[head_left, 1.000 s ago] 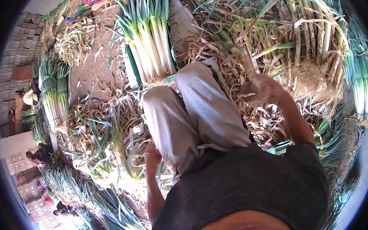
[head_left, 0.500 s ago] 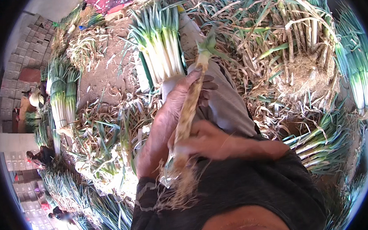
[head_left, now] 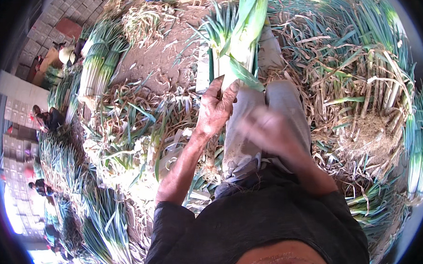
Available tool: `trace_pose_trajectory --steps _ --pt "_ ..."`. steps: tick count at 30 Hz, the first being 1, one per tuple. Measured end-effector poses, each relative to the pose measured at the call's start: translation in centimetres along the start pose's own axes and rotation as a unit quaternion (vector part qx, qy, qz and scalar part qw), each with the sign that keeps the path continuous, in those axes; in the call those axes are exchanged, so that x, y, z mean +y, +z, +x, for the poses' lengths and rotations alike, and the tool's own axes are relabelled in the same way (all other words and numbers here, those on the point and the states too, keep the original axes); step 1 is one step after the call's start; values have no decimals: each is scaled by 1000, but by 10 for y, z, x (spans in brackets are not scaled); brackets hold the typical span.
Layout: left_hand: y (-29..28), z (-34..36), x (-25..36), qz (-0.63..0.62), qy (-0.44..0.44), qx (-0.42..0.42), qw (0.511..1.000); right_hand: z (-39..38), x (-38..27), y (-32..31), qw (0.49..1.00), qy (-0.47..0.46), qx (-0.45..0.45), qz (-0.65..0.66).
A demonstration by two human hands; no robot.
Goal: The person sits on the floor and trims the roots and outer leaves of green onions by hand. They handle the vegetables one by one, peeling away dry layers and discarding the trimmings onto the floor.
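Note:
A big green onion (head_left: pixel 250 22) with a pale stalk and broad green leaves slants away from me, over a stack of cleaned green onions (head_left: pixel 219 25) beyond my knees. Closed around its lower end is my left hand (head_left: pixel 215 108). One strip of leaf (head_left: pixel 245 75) hangs loose from the stalk. To the right, above my thighs, my right hand (head_left: pixel 267 129) is smeared by motion, so its fingers cannot be made out. Dark green side pieces of a holder (head_left: pixel 211 65) show beside the stacked onions.
Unpeeled green onions with dry leaves and roots (head_left: pixel 363 105) lie heaped on my right. Leaf scraps (head_left: pixel 144 130) litter the ground on my left, near a tied bundle (head_left: pixel 95 66). Other people (head_left: pixel 48 117) sit farther left, beside stacked pale blocks (head_left: pixel 19 111).
The rooty, brown-skinned onion across my lap is gone from my hands. My left hand now holds a pale, leafy one farther out; my right hand has moved away from my waist. The view has shifted.

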State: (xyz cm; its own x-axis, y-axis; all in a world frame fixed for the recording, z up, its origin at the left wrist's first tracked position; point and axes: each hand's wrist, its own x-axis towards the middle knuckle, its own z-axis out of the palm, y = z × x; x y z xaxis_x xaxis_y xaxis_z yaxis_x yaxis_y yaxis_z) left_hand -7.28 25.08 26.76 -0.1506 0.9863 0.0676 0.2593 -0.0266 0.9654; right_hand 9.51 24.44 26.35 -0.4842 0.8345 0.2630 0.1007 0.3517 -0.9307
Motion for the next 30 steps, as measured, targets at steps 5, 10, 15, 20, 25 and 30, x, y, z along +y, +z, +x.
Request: trace_pose_trajectory --steps 5,10,15,20,25,30 --pt "7 -19 -24 0 17 18 1000 75 30 -61 970 -7 135 204" --pt "20 -26 -35 50 55 60 995 121 21 -43 868 67 22 491" --pt "33 2 2 71 110 111 985 114 34 -18 805 53 20 590" --pt "52 23 -11 65 129 162 976 110 37 -9 866 42 178 466" --pt "61 33 -12 122 293 192 929 114 53 -11 857 54 238 455" --pt "67 34 -34 196 306 258 895 118 73 -4 881 49 274 383"
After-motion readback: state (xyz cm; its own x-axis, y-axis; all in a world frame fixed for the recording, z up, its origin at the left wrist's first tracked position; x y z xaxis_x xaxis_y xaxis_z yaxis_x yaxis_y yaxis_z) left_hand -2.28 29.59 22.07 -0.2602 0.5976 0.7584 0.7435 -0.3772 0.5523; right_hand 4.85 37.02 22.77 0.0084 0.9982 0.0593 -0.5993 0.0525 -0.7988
